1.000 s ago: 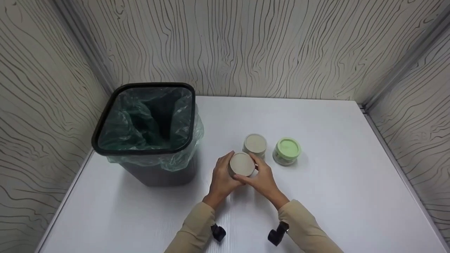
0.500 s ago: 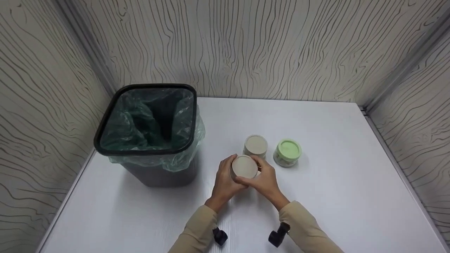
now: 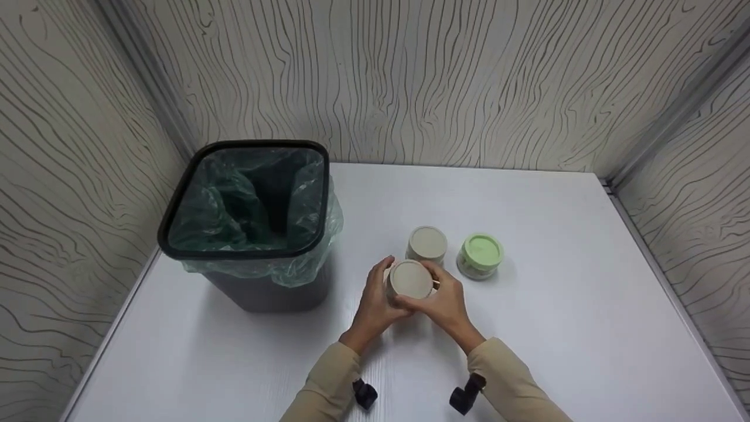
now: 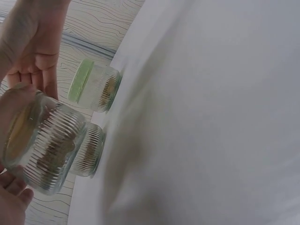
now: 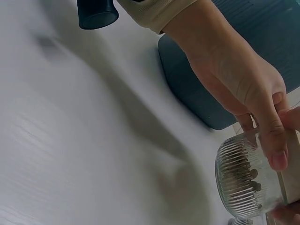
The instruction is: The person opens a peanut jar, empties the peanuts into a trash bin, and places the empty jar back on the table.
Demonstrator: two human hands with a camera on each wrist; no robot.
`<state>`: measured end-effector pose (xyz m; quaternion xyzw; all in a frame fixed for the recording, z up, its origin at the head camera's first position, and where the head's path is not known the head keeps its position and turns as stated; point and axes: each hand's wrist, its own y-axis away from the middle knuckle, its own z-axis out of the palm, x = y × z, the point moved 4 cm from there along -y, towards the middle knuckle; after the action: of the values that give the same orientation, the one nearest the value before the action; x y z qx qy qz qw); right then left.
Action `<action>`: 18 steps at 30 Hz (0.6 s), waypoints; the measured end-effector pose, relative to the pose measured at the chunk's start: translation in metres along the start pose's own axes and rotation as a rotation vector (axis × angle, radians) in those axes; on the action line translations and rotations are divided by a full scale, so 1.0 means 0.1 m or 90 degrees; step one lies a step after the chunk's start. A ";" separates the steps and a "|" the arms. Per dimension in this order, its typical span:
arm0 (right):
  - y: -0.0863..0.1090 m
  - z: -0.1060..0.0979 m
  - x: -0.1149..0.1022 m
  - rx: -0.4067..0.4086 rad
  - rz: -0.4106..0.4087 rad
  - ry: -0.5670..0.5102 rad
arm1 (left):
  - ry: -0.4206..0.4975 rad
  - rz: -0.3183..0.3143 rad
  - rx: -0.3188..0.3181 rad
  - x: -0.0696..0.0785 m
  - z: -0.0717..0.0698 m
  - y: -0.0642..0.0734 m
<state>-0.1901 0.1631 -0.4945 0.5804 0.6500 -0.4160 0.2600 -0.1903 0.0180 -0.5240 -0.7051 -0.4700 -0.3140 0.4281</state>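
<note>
Both hands hold a ribbed glass jar [image 4: 52, 146] with a beige lid [image 3: 411, 279], raised off the table. My left hand [image 3: 374, 306] wraps the jar's left side. From the right, my right hand [image 3: 446, 300] grips near the lid, with its thumb across the front edge. Small dark brown pieces show through the jar's ribbed glass in both wrist views. Just behind it stands a second beige-lidded jar [image 3: 428, 242], partly covered by the right hand. Farther right is a green-lidded jar [image 3: 481, 255] with brown bits at its bottom.
A dark square bin [image 3: 287, 299] with a black rim and a green plastic liner [image 3: 304, 272] stands left of the hands. Patterned panels [image 3: 375, 82] enclose the white table [image 3: 574, 305] at the back and sides. A small black camera [image 3: 365, 395] sits at the left wrist.
The held jar and both hands have shifted slightly to the right and toward me. Both hands keep their hold; the other jars and the bin stay in place.
</note>
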 end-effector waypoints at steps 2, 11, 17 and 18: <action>0.01 0.00 0.00 0.002 -0.001 -0.006 | -0.003 0.000 -0.006 -0.02 0.01 0.00; 0.01 -0.02 -0.01 0.003 0.010 -0.018 | 0.004 -0.010 -0.031 -0.10 0.04 0.00; -0.01 -0.03 -0.01 -0.008 0.043 -0.038 | 0.027 -0.014 -0.025 -0.11 0.07 0.00; -0.01 -0.03 -0.01 -0.010 0.047 -0.039 | 0.026 -0.014 -0.022 -0.11 0.08 0.00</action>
<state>-0.1901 0.1652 -0.4914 0.5892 0.6228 -0.4186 0.2996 -0.1940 0.0206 -0.5363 -0.7008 -0.4631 -0.3412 0.4218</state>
